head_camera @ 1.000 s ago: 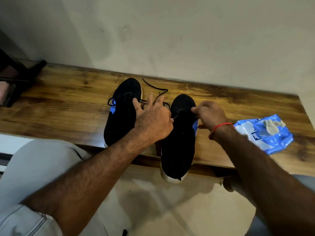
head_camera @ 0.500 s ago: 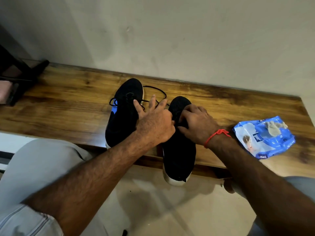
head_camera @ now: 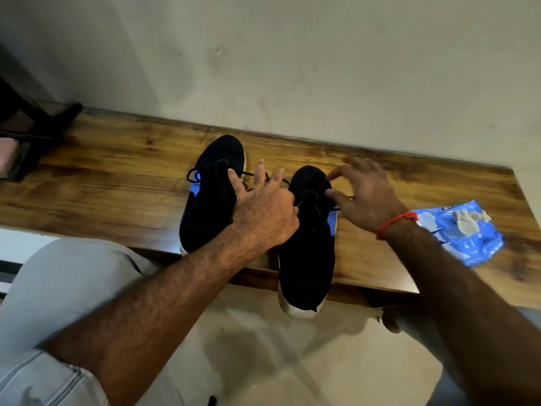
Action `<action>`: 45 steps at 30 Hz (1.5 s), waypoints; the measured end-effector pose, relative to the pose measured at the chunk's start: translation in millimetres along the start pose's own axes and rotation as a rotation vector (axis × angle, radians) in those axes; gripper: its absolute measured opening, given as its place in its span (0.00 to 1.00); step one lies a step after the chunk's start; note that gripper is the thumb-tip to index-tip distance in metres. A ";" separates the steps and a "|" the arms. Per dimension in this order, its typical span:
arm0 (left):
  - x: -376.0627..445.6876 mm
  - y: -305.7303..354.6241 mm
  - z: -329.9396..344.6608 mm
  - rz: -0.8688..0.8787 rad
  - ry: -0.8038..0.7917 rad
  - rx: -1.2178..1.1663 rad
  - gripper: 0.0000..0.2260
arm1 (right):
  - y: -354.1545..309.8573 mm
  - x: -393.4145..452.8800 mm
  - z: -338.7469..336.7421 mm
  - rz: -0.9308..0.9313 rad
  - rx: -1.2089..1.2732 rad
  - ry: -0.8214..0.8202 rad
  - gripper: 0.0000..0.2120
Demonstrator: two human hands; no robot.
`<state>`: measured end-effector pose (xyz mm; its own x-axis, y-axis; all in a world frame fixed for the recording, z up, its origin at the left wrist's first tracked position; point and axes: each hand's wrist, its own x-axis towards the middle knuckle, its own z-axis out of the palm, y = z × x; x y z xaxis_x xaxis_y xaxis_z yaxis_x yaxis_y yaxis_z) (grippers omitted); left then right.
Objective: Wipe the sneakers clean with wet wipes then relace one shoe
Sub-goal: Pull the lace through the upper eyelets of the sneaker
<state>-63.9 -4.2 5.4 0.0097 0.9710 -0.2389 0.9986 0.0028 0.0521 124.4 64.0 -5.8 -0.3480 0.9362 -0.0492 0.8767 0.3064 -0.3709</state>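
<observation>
Wooden bench (head_camera: 111, 183) carries it all. Left shoe (head_camera: 210, 197) sits black and laced near the wall. Left hand (head_camera: 263, 212) lies across the gap between the shoes, thumb and outer fingers spread, inner fingers tucked at the right shoe's lace (head_camera: 314, 206); whether it pinches, can't tell. Right shoe (head_camera: 307, 253) overhangs the edge. Right hand (head_camera: 366, 197) hovers beside its toe, fingers spread. Blue wipes pack (head_camera: 462, 238) lies far right.
</observation>
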 end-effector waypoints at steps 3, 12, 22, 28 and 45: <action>0.8 3.1 0.4 -0.003 -0.012 -0.024 0.13 | -31.0 -8.2 16.5 -0.030 -0.101 -0.173 0.12; 0.7 -2.7 0.7 -0.001 -0.026 0.022 0.14 | -24.4 8.4 2.4 0.045 0.100 -0.062 0.06; 1.8 0.2 3.2 -0.012 -0.005 0.013 0.13 | -26.0 -1.5 15.7 -0.010 -0.100 -0.139 0.15; 0.7 2.9 2.7 -0.040 -0.045 0.024 0.14 | -48.1 -7.0 18.4 -0.085 -0.172 -0.262 0.12; 2.1 -0.2 4.2 -0.047 -0.028 0.009 0.14 | -18.6 -3.5 5.4 0.342 0.068 -0.008 0.41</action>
<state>-63.9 -3.1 0.8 -0.0359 0.9629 -0.2675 0.9985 0.0459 0.0312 107.5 54.2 -3.8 -0.0403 0.9813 -0.1883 0.9188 -0.0377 -0.3929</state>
